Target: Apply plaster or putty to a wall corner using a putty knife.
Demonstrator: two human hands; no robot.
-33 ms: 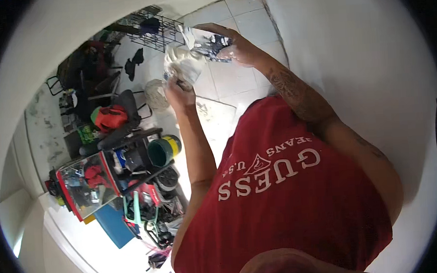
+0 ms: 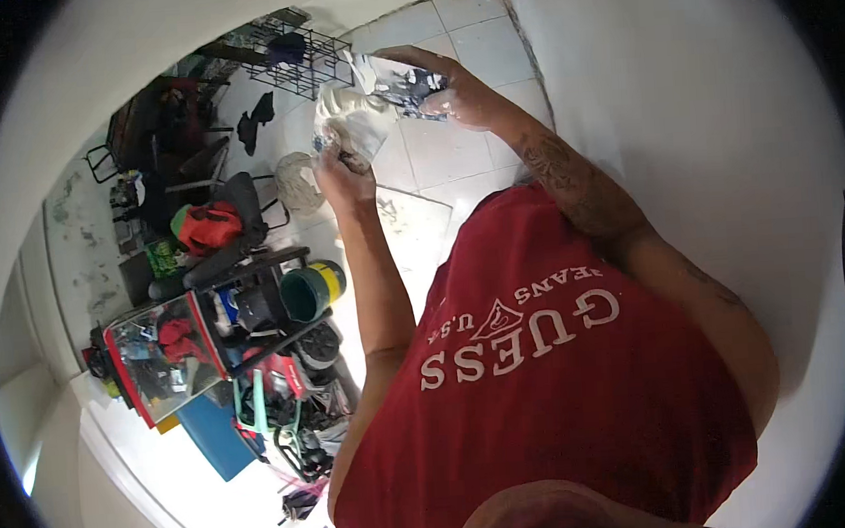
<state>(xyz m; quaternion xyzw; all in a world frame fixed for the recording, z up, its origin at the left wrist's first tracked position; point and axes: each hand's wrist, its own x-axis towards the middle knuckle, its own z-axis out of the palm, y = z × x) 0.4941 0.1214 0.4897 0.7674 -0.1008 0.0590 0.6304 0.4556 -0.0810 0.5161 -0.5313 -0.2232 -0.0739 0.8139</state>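
Both of my hands are held out over the tiled floor [image 2: 474,156]. My left hand [image 2: 345,180] is closed round the lower end of a pale flat putty blade [image 2: 366,133], which carries a thick mass of white putty [image 2: 338,104]. Its handle is hidden in my fingers. To the right, my right hand [image 2: 461,88] grips a wide rectangular blade [image 2: 394,82] smeared with white and dark patches. White residue coats the fingers of that hand. The two blades meet or overlap at their edges; I cannot tell whether they touch.
A smooth white wall [image 2: 681,88] rises close on my right. A black wire rack [image 2: 302,65] stands at the far left, with a round beige container [image 2: 300,182] on the floor nearby. Further left are a green bucket [image 2: 309,294] with a yellow band, a red-framed glass case [image 2: 165,359] and clutter.
The whole view has shifted very slightly, with the background sliding a little left. My left hand has moved marginally left with its blade; both holds stay the same.
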